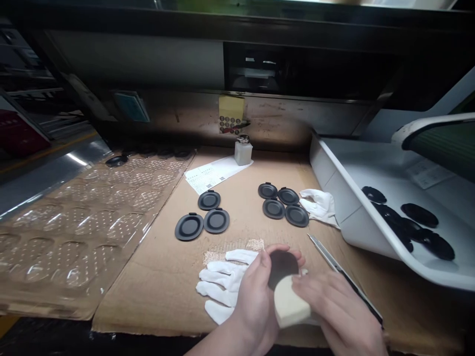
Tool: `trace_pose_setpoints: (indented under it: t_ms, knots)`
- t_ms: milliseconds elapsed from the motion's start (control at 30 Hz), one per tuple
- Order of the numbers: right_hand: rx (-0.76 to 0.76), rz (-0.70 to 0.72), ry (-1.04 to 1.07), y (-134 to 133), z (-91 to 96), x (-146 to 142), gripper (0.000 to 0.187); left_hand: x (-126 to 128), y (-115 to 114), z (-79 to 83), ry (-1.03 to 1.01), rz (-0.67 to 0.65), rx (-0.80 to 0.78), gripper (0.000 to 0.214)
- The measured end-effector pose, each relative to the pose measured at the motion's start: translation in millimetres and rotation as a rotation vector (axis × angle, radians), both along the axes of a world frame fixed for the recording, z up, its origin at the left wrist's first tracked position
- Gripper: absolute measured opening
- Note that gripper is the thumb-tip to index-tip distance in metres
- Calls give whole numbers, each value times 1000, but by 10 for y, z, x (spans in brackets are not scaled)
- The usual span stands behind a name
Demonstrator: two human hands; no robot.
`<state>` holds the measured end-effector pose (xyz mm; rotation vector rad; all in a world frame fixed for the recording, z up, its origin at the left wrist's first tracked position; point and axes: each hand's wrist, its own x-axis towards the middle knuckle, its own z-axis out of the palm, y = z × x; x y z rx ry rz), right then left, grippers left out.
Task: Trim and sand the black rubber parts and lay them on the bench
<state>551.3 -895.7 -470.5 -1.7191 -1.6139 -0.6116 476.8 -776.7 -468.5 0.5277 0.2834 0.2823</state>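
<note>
My left hand (256,296) is closed around a dark round lid (282,267), holding it by the edges above the cardboard. In my right hand (341,306) is a cream-coloured sponge block (291,301), which overlaps the lower part of the lid; whether it presses on the lid I cannot tell. Slight blur covers the right fingers. Beneath my left hand lies a white glove (222,284). A utility knife (341,272) rests on the cardboard to the right, partly behind my right hand. Three black lids (216,220) lie left of centre, and several more (273,208) sit right of centre.
Clear plastic trays (74,222) cover the left side, with dark lids in the far row. A white bin (356,222) holding several black lids stands at right. Beside it lies another glove (319,205). A pump bottle (243,151) stands on paper sheets (208,175) at the back.
</note>
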Motion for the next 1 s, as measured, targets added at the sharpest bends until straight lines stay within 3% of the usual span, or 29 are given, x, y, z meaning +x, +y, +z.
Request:
trace_pose_setpoints:
  t_ms: [233,400,633,767,867,933,1000]
  knots:
    - [14,-15,-10,94,98,97,28,4,3,-15,-37,-10,22,34]
    - [44,-36,6,24,26,28,30,2,2,-10,-21,-41,-6,38]
    - [-20,-10,6,112,116,133,27,-11,2,-17,-23,-15,32,34]
    - [46,-62,39,40,-6,15,35,-1,-1,-10,-29,-54,-26,35]
    - [55,-58,97,-63,-128,-184,38,15,-13,8,31,-3,-75,35]
    - [34,-119,163,-100,-158,-262,33,20,-16,12,47,9,-101,36]
    - [42,-319,233,-110,-149,-257,27,19,-11,4,5,-10,-112,35]
